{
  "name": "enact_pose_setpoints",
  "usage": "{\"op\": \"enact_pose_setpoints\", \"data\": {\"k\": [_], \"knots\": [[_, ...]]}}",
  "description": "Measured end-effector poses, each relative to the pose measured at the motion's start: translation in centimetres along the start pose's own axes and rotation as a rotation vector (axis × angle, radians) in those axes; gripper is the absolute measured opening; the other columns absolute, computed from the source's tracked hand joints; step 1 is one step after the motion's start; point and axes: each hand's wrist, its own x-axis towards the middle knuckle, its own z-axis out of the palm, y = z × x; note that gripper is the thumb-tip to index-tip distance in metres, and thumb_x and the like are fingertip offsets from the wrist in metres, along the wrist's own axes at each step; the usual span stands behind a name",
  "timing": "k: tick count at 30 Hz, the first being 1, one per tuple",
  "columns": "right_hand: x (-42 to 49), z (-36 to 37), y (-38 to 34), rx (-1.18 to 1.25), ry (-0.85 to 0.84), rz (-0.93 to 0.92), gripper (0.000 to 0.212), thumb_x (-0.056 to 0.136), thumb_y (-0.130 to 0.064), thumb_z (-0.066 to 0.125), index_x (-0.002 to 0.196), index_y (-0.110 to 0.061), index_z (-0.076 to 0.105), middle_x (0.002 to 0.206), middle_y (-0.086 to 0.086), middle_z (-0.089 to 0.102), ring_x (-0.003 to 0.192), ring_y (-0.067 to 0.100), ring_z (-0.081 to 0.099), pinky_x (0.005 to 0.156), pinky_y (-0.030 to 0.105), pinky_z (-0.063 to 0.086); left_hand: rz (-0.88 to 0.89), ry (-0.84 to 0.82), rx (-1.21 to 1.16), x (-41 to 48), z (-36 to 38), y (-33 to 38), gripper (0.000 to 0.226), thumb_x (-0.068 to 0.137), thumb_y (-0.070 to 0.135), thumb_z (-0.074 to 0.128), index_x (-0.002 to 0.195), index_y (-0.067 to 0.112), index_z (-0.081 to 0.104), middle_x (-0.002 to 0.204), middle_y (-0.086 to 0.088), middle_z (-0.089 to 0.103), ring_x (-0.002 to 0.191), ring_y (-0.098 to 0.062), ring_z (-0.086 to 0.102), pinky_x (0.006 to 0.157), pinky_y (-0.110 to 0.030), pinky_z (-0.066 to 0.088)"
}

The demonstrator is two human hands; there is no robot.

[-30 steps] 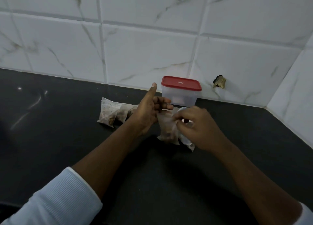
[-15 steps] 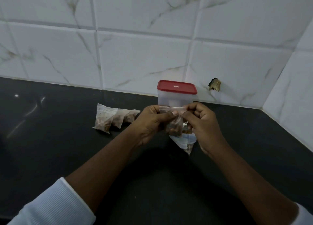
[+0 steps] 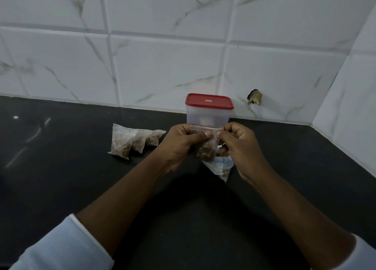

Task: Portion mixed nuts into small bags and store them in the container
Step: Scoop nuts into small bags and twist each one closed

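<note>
Head view, hands: a person's left hand [image 3: 179,145] and right hand [image 3: 238,147] meet above a dark countertop [image 3: 61,178], each pinching the top strip of a small clear bag [image 3: 203,141] between thumb and curled fingers, with nothing else in either grasp
Head view, bag: it hangs upright between the two hands, its nuts [image 3: 206,152] gathered in the lower half, just in front of the container [image 3: 207,118]
Head view, container: clear-walled, standing at the back against the tiled wall [image 3: 162,66], its red lid [image 3: 209,101] on
Head view, finished portions: filled bags [image 3: 132,141] lie in an overlapping row on the countertop, left of the left hand and apart from the container
Head view, supply: a larger bag [image 3: 220,168] lies under the hands, mostly hidden by them
Step in hand: judged to be sealing the bag's mouth
Doing it well: the bag should stay upright so the nuts sit below the closure; the thumbs should press along the strip from one end to the other, easing air out first, and the seal should be checked by feel along its whole run
Left to do: the lid must come off before any bag can go inside
</note>
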Motion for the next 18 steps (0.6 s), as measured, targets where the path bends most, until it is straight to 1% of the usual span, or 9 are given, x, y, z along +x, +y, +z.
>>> {"op": "enact_pose_setpoints", "data": {"k": [2, 5, 7, 9, 11, 14, 16, 18], "knots": [[0.05, -0.01, 0.01, -0.018, 0.008, -0.010, 0.011, 0.099, -0.006, 0.061, 0.093, 0.001, 0.067, 0.089, 0.024, 0.068, 0.074, 0.020, 0.065, 0.063, 0.030, 0.058, 0.014, 0.011, 0.005, -0.05, 0.21, -0.12, 0.030, 0.095, 0.012, 0.071, 0.120, -0.004, 0.071, 0.111, -0.020, 0.076, 0.098, -0.029, 0.075, 0.084, -0.046, 0.062], [0.02, -0.11, -0.09, 0.031, -0.016, 0.002, 0.010, 0.099, -0.004, 0.061, 0.096, 0.004, 0.067, 0.086, 0.018, 0.068, 0.073, 0.018, 0.063, 0.060, 0.027, 0.056, 0.032, 0.044, 0.021, -0.11, 0.31, -0.18, 0.029, 0.095, 0.014, 0.072, 0.119, -0.003, 0.071, 0.110, -0.018, 0.077, 0.095, -0.027, 0.075, 0.076, -0.041, 0.062], [0.00, -0.04, -0.01, 0.045, -0.045, 0.019, 0.011, 0.099, -0.008, 0.062, 0.097, 0.001, 0.068, 0.084, 0.013, 0.068, 0.073, 0.018, 0.063, 0.061, 0.029, 0.055, 0.039, 0.060, 0.040, -0.18, 0.32, -0.11, 0.027, 0.094, 0.015, 0.072, 0.116, -0.001, 0.072, 0.108, -0.017, 0.078, 0.092, -0.025, 0.075, 0.071, -0.037, 0.061], [0.04, 0.06, 0.16, 0.027, -0.049, 0.003, 0.011, 0.100, -0.010, 0.063, 0.095, -0.002, 0.070, 0.081, 0.009, 0.069, 0.071, 0.015, 0.065, 0.061, 0.027, 0.056, 0.046, 0.058, 0.049, -0.30, 0.42, -0.02, 0.024, 0.094, 0.014, 0.072, 0.114, 0.000, 0.073, 0.106, -0.016, 0.078, 0.090, -0.023, 0.075, 0.069, -0.033, 0.060], [0.07, 0.17, 0.19, -0.003, -0.046, -0.021, 0.012, 0.100, -0.011, 0.063, 0.092, -0.006, 0.070, 0.079, 0.007, 0.069, 0.070, 0.014, 0.066, 0.061, 0.026, 0.056, 0.055, 0.047, 0.047, -0.36, 0.54, 0.06, 0.023, 0.095, 0.013, 0.072, 0.114, 0.000, 0.074, 0.106, -0.016, 0.078, 0.091, -0.023, 0.075, 0.070, -0.033, 0.060], [0.10, 0.24, 0.22, -0.065, -0.013, -0.050, 0.015, 0.102, -0.015, 0.060, 0.090, -0.010, 0.067, 0.073, 0.002, 0.066, 0.065, 0.012, 0.062, 0.059, 0.028, 0.054, 0.059, 0.013, 0.010, -0.30, 0.63, 0.05, 0.023, 0.096, 0.014, 0.070, 0.115, 0.001, 0.074, 0.111, -0.017, 0.077, 0.099, -0.027, 0.074, 0.081, -0.039, 0.062], [0.14, 0.23, 0.25, -0.081, 0.032, -0.058, 0.015, 0.101, -0.013, 0.059, 0.089, -0.007, 0.065, 0.070, 0.004, 0.062, 0.060, 0.015, 0.056, 0.056, 0.031, 0.050, 0.041, 0.023, -0.043, -0.21, 0.61, 0.01, 0.021, 0.100, 0.015, 0.065, 0.114, 0.001, 0.074, 0.111, -0.019, 0.076, 0.098, -0.029, 0.074, 0.084, -0.043, 0.062], [0.17, 0.06, 0.30, -0.057, 0.063, -0.056, 0.015, 0.100, -0.011, 0.060, 0.089, -0.001, 0.064, 0.070, 0.010, 0.059, 0.061, 0.022, 0.052, 0.058, 0.037, 0.047, 0.036, 0.044, -0.075, -0.02, 0.63, 0.01, 0.020, 0.102, 0.013, 0.062, 0.113, 0.001, 0.073, 0.109, -0.020, 0.076, 0.096, -0.029, 0.074, 0.081, -0.042, 0.062]]}}
